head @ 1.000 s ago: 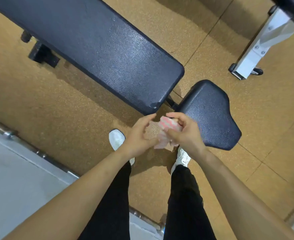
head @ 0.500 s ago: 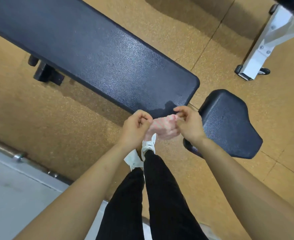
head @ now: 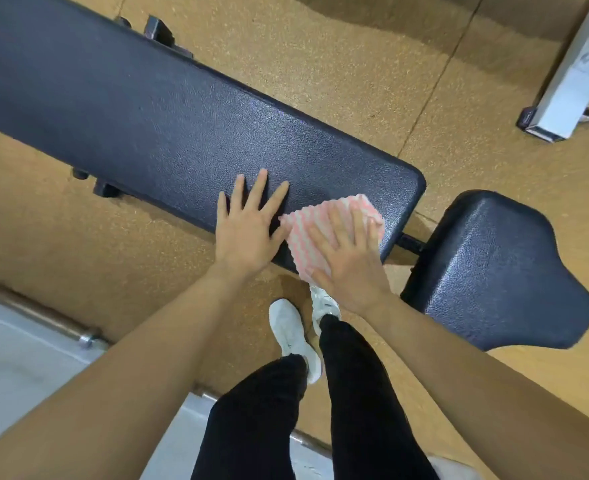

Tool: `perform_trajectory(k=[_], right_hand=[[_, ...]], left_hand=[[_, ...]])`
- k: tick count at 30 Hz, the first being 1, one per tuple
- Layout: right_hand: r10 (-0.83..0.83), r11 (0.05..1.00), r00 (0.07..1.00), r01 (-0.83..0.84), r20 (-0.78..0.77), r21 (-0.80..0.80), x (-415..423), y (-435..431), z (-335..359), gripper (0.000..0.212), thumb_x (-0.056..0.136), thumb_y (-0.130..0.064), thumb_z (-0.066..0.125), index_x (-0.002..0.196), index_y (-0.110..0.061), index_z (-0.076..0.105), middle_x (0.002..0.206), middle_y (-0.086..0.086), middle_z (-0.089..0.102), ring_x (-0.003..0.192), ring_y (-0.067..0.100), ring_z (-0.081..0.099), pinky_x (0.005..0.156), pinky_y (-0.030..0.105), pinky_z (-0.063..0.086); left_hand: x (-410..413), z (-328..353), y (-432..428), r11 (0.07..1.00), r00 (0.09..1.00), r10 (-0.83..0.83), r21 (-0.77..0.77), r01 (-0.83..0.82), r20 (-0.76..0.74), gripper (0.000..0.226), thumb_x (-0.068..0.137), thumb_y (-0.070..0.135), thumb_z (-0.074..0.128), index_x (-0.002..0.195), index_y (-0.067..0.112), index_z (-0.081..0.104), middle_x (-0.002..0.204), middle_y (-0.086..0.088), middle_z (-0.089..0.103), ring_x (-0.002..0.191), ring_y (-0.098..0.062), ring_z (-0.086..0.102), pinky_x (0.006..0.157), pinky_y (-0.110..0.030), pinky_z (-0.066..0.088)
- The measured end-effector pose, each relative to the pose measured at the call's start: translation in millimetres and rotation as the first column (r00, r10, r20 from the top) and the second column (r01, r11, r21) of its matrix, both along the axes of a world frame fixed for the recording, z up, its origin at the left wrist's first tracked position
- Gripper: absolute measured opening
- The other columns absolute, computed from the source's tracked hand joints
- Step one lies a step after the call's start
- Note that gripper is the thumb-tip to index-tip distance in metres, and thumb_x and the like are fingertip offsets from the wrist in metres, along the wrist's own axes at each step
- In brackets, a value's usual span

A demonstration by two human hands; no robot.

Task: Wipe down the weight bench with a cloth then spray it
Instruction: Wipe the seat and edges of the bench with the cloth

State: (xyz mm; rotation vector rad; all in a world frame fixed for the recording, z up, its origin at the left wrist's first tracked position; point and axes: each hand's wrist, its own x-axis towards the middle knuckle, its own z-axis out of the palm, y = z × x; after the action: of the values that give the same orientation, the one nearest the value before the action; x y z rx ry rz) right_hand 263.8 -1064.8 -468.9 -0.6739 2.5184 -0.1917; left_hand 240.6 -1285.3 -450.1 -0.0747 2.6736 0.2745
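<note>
The black padded weight bench (head: 154,116) runs from upper left to centre right, with its separate seat pad (head: 493,268) at the right. A pink-and-white striped cloth (head: 306,223) lies spread flat on the near right end of the long pad. My right hand (head: 348,258) presses flat on the cloth, fingers spread. My left hand (head: 248,226) rests flat and open on the pad just left of the cloth, its thumb touching the cloth's edge. No spray bottle is in view.
The floor is tan cork-like matting (head: 320,46). A white metal frame leg (head: 570,77) stands at the upper right. A metal bar (head: 43,317) lies along the floor edge at lower left. My legs and white shoes (head: 293,337) stand close to the bench.
Both hands were unfolding the bunched cloth in the air; now the cloth is spread on the bench pad, with my right hand pressed on it and my left hand flat beside it.
</note>
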Motion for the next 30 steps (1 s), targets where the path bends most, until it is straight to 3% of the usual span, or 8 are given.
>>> perform_trajectory(k=[6,11,14,17,20,22,27,30], right_hand=[[-0.279,0.956,0.96,0.281,-0.037,0.086,-59.8,-7.2,-6.6,0.1,0.086,-0.083,0.039,0.162,-0.034,-0.006,0.167,0.02,-0.015,0.15,0.054,-0.013,0.112,0.071,-0.014],[-0.409,0.901,0.91,0.414,-0.065,0.126,-106.5,-10.0,-5.9,0.101,0.087,-0.086,0.027,0.162,-0.028,-0.007,0.168,0.02,-0.014,0.151,0.051,-0.013,0.115,0.076,-0.004],[-0.38,0.914,0.92,0.389,-0.091,0.115,-103.8,-15.4,-5.9,0.088,0.095,-0.079,0.017,0.163,-0.028,-0.005,0.17,0.008,-0.013,0.152,0.049,-0.012,0.114,0.077,-0.002],[-0.291,0.943,0.953,0.301,-0.083,0.14,-81.4,-28.1,-5.4,0.078,0.096,-0.078,0.014,0.161,-0.039,-0.001,0.171,0.007,-0.008,0.15,0.054,-0.007,0.111,0.081,0.0],[-0.237,0.953,0.971,0.238,-0.032,0.189,-45.1,-49.0,-6.8,0.08,0.091,-0.082,0.007,0.159,-0.042,-0.007,0.17,0.01,-0.013,0.149,0.056,-0.011,0.11,0.082,0.0],[-0.23,0.958,0.973,0.23,-0.022,0.168,-16.0,-65.2,-7.7,0.082,0.09,-0.082,0.012,0.159,-0.041,-0.004,0.169,0.011,-0.015,0.148,0.057,-0.013,0.11,0.082,-0.002],[-0.198,0.971,0.98,0.196,0.002,0.133,23.2,-88.8,-6.1,0.08,0.094,-0.077,0.028,0.161,-0.038,0.009,0.17,0.008,-0.01,0.149,0.056,-0.01,0.109,0.082,0.001],[-0.192,0.969,0.981,0.191,-0.009,0.158,17.5,-86.2,-4.6,0.079,0.096,-0.077,0.028,0.161,-0.041,0.004,0.17,0.007,-0.012,0.15,0.053,-0.014,0.11,0.081,0.001]], left_hand=[[-30.3,2.3,-70.4,0.991,0.99,0.106,-0.09,-0.098,0.089,0.086,0.088,0.077,0.049,0.16,0.047,0.012,0.172,0.001,0.001,0.155,-0.043,0.005,0.12,-0.065,0.018],[-39.9,2.4,-88.2,0.995,0.993,-0.064,-0.075,0.072,0.103,0.085,0.092,0.071,0.049,0.161,0.043,0.01,0.172,-0.003,-0.003,0.153,-0.05,0.0,0.119,-0.071,0.018],[-47.2,3.6,-107.1,0.969,0.966,-0.228,-0.069,0.237,0.121,0.09,0.09,0.073,0.048,0.162,0.041,0.005,0.172,-0.004,-0.007,0.154,-0.05,-0.006,0.119,-0.072,0.014],[-62.5,5.3,-126.4,0.921,0.918,-0.372,-0.069,0.384,0.141,0.103,0.08,0.081,0.053,0.161,0.044,0.001,0.172,-0.001,-0.01,0.154,-0.047,-0.009,0.119,-0.073,0.013],[-76.0,5.7,-132.7,0.902,0.897,-0.413,-0.066,0.427,0.16,0.114,0.071,0.088,0.055,0.16,0.047,-0.003,0.172,0.002,-0.012,0.154,-0.047,-0.011,0.119,-0.073,0.01],[-79.9,4.5,-133.4,0.9,0.896,-0.415,-0.077,0.43,0.158,0.116,0.068,0.091,0.053,0.159,0.048,-0.005,0.172,0.003,-0.012,0.154,-0.048,-0.011,0.119,-0.073,0.008],[-63.2,3.6,-140.3,0.928,0.933,-0.357,-0.099,0.36,0.046,0.087,0.087,0.079,0.043,0.161,0.043,0.012,0.172,0.001,0.004,0.156,-0.043,0.001,0.122,-0.066,0.016],[-38.4,1.5,-154.3,0.968,0.968,-0.249,-0.045,0.248,-0.015,0.071,0.096,0.064,0.046,0.159,0.038,0.026,0.171,-0.001,0.016,0.157,-0.037,0.008,0.122,-0.063,0.022]])
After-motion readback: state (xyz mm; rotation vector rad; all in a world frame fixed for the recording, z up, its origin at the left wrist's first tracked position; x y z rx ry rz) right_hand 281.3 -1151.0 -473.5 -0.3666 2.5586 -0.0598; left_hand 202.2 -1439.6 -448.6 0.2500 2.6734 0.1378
